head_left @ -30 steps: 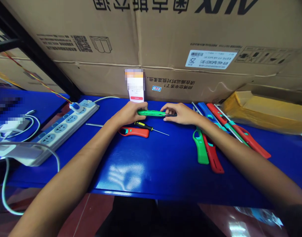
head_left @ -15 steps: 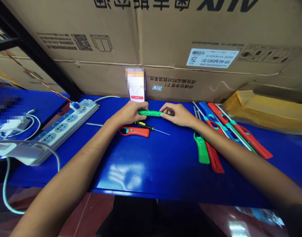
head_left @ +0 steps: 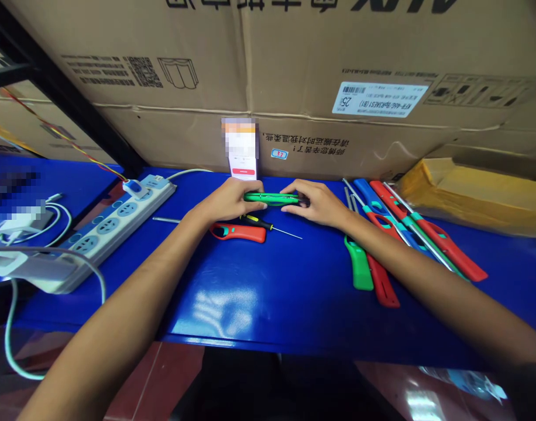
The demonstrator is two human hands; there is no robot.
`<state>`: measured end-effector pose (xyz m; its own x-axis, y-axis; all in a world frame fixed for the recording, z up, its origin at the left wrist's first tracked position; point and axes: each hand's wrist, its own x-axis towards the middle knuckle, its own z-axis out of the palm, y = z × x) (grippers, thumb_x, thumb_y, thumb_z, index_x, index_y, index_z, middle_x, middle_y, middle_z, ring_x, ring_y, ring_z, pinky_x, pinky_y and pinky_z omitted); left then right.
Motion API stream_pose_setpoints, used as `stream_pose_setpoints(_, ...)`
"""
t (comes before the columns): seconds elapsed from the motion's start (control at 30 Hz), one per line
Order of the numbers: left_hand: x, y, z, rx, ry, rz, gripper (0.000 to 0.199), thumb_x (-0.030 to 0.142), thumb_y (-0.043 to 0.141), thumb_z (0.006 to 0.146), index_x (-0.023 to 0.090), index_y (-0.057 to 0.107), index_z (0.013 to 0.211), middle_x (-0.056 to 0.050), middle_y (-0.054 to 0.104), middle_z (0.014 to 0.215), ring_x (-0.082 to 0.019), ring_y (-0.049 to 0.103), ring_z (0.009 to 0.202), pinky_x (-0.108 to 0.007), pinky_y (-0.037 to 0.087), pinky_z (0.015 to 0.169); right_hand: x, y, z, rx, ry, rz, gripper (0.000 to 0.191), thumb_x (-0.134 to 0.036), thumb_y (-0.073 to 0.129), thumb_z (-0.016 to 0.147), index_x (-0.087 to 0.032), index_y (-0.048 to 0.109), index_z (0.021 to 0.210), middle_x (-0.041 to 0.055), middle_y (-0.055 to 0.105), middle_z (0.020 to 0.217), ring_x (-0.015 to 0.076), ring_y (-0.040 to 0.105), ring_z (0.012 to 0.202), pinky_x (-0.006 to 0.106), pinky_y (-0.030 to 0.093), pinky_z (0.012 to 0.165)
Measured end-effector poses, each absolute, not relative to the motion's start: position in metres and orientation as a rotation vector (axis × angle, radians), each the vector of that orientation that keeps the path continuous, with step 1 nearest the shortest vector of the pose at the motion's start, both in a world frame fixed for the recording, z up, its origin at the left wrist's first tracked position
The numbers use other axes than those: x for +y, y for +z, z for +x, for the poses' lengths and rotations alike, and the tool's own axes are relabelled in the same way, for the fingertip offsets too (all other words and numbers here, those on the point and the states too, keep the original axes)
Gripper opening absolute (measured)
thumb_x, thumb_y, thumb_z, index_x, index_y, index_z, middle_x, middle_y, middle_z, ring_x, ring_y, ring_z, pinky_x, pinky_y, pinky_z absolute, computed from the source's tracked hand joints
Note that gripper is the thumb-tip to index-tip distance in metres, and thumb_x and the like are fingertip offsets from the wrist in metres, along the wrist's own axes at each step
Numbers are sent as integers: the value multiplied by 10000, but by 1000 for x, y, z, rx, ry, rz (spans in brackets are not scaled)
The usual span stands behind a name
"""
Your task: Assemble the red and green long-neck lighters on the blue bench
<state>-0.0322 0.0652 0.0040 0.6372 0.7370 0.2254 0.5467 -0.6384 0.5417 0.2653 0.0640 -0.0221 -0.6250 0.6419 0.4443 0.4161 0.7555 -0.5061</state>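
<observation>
My left hand (head_left: 228, 200) and my right hand (head_left: 314, 203) both grip a green plastic utility lighter body (head_left: 272, 199), held level just above the blue bench. Its dark end sits in my right fingers. Below my left hand lie a small yellow-and-black screwdriver (head_left: 254, 220) and a red lighter body (head_left: 237, 233), neither touched. A thin metal rod (head_left: 166, 220) shows beside my left forearm. Right of my right hand, under that forearm, lie several red, green and blue long lighters (head_left: 430, 240).
A white power strip (head_left: 114, 228) with white cables lies on the blue bench (head_left: 259, 304) at left. A large cardboard box (head_left: 338, 140) stands along the back, with a card (head_left: 243, 166) leaning on it. A yellow cardboard piece (head_left: 470, 196) sits at back right.
My hands have closed in slightly on the green lighter body, with the left fingers wrapped further over it. The view has shifted a little.
</observation>
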Motion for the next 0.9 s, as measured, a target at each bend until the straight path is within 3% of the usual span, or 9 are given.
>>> stream_pose_setpoints(0.2,64,2,-29,1030,574,2458,233,417,747,970,190,720,926,10,680,774,-166,603,715,-279,408,683,66,-25,266,-2293,397,-770,182,-355,773,1056,-208,790,1161,68,816,1075,212,680,823,355,491,766)
stream_pose_setpoints(0.43,65,-3,-28,1085,500,2601,240,433,704,1030,200,762,1042,-34,751,859,-211,677,774,-306,458,722,67,-24,266,-2275,410,-823,174,-355,801,1023,-211,810,1120,65,826,1036,223,688,818,357,488,766)
stream_pose_setpoints(0.63,63,-1,-24,850,726,2659,363,344,681,1072,215,692,1411,-104,792,1305,-261,756,1142,-372,567,985,69,-23,268,-2235,431,-862,262,-370,804,1012,-239,778,1237,49,826,1076,221,677,804,366,513,797)
stream_pose_setpoints(0.9,62,-5,-22,865,846,2471,357,293,800,996,213,726,1336,-73,818,1264,-231,767,1138,-379,594,1054,65,-17,270,-2286,399,-836,164,-408,747,1070,-270,776,1154,41,845,1119,241,724,884,389,539,864)
